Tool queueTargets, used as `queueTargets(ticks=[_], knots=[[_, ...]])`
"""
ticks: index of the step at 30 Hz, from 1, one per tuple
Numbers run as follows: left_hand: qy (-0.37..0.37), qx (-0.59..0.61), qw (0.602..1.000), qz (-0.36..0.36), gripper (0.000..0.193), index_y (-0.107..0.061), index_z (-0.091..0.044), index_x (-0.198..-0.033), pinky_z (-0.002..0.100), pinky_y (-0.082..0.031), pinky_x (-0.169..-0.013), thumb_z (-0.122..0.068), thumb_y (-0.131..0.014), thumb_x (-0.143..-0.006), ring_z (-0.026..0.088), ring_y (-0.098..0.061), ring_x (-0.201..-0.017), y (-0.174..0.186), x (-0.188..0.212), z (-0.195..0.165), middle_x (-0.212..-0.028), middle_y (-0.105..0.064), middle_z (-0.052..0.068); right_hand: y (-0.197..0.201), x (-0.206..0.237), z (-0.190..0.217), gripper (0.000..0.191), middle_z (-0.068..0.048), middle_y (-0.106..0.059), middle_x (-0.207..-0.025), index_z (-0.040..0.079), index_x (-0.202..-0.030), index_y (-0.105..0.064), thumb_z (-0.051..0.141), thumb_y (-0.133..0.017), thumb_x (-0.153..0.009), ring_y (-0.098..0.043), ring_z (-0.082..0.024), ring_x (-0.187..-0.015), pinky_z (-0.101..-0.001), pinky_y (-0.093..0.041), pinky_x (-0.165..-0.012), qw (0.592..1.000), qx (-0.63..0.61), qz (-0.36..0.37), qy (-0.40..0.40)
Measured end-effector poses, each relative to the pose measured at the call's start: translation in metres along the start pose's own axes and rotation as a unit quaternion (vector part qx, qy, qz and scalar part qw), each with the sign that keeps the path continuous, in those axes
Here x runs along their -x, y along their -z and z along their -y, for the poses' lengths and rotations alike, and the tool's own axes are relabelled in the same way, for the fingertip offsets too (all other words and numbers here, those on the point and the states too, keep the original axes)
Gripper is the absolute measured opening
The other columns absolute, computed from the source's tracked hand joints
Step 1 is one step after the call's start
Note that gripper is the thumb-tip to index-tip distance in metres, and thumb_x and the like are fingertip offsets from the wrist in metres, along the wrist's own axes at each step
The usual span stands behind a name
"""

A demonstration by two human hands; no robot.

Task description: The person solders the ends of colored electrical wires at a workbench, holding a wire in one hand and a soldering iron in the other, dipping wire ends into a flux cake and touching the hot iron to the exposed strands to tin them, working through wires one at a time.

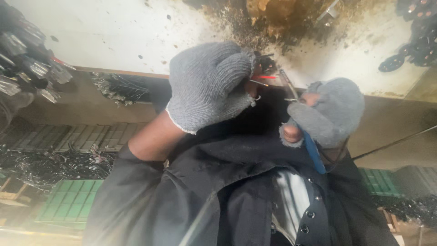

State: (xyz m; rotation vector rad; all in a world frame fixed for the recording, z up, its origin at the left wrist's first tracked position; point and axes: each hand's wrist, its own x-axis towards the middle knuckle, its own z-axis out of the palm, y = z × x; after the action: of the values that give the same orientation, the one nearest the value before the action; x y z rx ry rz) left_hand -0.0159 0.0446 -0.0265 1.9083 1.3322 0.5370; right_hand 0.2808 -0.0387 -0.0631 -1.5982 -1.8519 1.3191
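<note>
A pale worktop (136,32), scorched and sooty at its far edge, fills my view, with crates on the floor below. My left hand (211,84), in a grey knit glove, is balled tight around a small dark part (264,64) with red wires (264,77) poking out on the thumb side. Just beside that fist, my right hand (327,114), gloved with worn-through fingertips, is clenched on blue-handled pliers (314,152); their metal tip reaches up to the wires.
</note>
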Motion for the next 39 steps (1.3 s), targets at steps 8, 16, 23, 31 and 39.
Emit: queueTargets(ticks=[8,16,23,31,39], knots=[[-0.015,-0.011,1.0,-0.008,0.027,-0.065,-0.017,-0.097,0.043,-0.05,-0.072,-0.021,-0.082,-0.077,0.029,-0.065,-0.088,-0.002,0.0,0.001,-0.099,-0.062,0.004,0.003,-0.003,0.01,0.022,-0.005,-0.07,-0.096,0.01,-0.105,-0.074,0.026,-0.082,-0.092,-0.067,-0.027,-0.093,-0.0435,-0.051,-0.093,0.998,0.055,0.0,0.026],[0.011,-0.043,0.999,0.01,0.028,-0.066,-0.018,-0.096,0.044,-0.05,-0.067,-0.026,-0.086,-0.078,0.028,-0.066,-0.082,-0.003,-0.005,-0.002,-0.093,-0.06,0.003,0.002,-0.011,-0.003,0.032,-0.011,-0.069,-0.092,0.004,-0.095,-0.075,0.032,-0.078,-0.081,-0.067,-0.033,-0.09,-0.0469,-0.052,-0.084,0.996,0.041,0.073,0.025],[-0.006,-0.033,0.999,-0.001,0.036,-0.069,-0.021,-0.106,0.04,-0.053,-0.072,-0.027,-0.088,-0.075,0.026,-0.069,-0.094,-0.002,-0.004,0.0,-0.118,-0.063,0.003,-0.006,-0.016,-0.017,0.017,-0.01,-0.071,-0.084,0.005,-0.088,-0.071,0.019,-0.08,-0.093,-0.068,-0.027,-0.078,-0.045,-0.058,-0.074,0.717,-0.605,0.152,-0.311],[-0.026,-0.023,0.999,-0.004,0.041,-0.068,-0.017,-0.108,0.039,-0.055,-0.08,-0.024,-0.087,-0.072,0.027,-0.07,-0.104,-0.006,0.0,0.006,-0.128,-0.063,0.003,-0.006,-0.011,-0.014,0.02,0.003,-0.059,-0.068,0.011,-0.072,-0.067,0.018,-0.086,-0.07,-0.057,-0.016,-0.064,-0.0336,-0.044,-0.062,0.992,-0.012,0.122,0.039],[-0.039,-0.032,0.999,-0.013,0.046,-0.067,-0.017,-0.113,0.04,-0.055,-0.08,-0.025,-0.089,-0.073,0.028,-0.069,-0.103,-0.006,0.001,0.008,-0.125,-0.062,0.005,-0.006,-0.007,-0.008,0.013,0.001,-0.065,-0.077,0.01,-0.084,-0.07,0.016,-0.081,-0.081,-0.061,-0.017,-0.072,-0.0348,-0.05,-0.069,0.99,-0.079,0.115,0.018]])
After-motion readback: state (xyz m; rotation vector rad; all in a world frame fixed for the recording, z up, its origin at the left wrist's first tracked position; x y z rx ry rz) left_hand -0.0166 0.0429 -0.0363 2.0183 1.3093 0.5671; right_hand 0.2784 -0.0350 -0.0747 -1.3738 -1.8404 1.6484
